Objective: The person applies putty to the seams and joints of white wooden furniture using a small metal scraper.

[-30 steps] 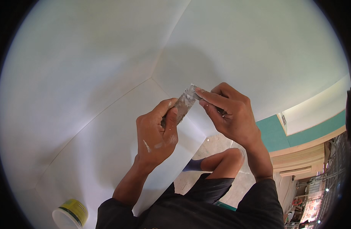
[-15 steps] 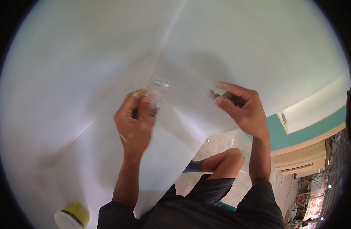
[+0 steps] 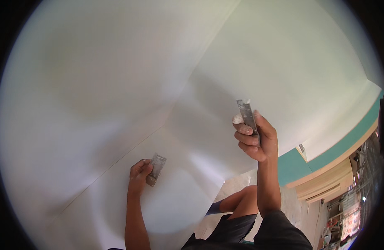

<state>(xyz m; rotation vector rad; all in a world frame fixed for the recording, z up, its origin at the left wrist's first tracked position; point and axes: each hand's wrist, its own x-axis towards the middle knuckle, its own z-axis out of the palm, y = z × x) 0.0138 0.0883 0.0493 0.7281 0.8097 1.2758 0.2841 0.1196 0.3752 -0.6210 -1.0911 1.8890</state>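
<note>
In my left hand (image 3: 137,177) is a wide, flat scraper (image 3: 158,166), smeared with white putty and pinched between thumb and fingers. It is over the lower white panel (image 3: 167,208). Higher and to the right, my right hand (image 3: 263,139) grips a narrow putty knife (image 3: 247,115), its fingers wrapped round the lower part. The knife's blade points up, with a little white putty at its tip. White smears mark my right fingers. Before the knife rises a white wall panel (image 3: 283,71); whether the blade touches it I cannot tell.
White panels meet in a corner, with a thin seam (image 3: 117,159) running down to the left. On the right is a green surface (image 3: 294,168) with a pale wooden edge. My bent leg (image 3: 242,199) rests below, over a concrete floor (image 3: 237,182). Clutter stands far right.
My right hand has turned upright, showing its putty knife. The left hand with its scraper has moved down, away from the right. The yellow-and-white bucket at lower left has left the view.
</note>
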